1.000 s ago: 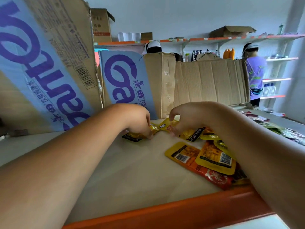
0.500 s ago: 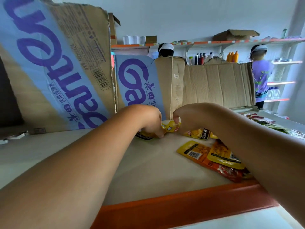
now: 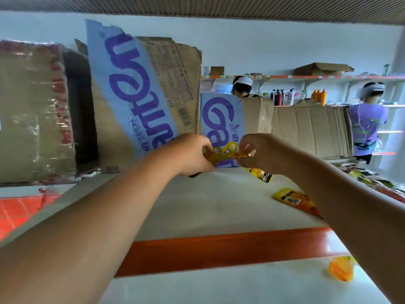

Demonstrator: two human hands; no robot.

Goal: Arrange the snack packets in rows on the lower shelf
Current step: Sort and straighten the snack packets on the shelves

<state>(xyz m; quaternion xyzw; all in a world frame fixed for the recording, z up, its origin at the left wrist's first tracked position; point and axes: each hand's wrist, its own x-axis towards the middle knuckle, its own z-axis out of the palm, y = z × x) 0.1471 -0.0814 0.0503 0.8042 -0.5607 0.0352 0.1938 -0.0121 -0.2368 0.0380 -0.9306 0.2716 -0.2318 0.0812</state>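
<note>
Pale and edged along its front with an orange strip [image 3: 219,249], the lower shelf [image 3: 208,205] fills the middle of the frame. Just above its centre, both hands are pinched on one yellow snack packet [image 3: 225,154], raised off the shelf: the left hand [image 3: 192,156] grips its left end, the right hand [image 3: 260,152] its right end, fingertips closed on the wrapper. A second yellow packet [image 3: 262,174] shows just below the right hand, and whether that hand holds it cannot be told. Another yellow packet [image 3: 293,199] lies flat on the shelf at centre right, partly hidden by the right forearm. More packets [image 3: 377,183] lie heaped at the right edge. Behind the hands stand cardboard boxes with blue and purple lettering [image 3: 142,102]. At the upper right, two people [image 3: 368,119] stand by wall shelves holding bottles [image 3: 282,97].
</note>
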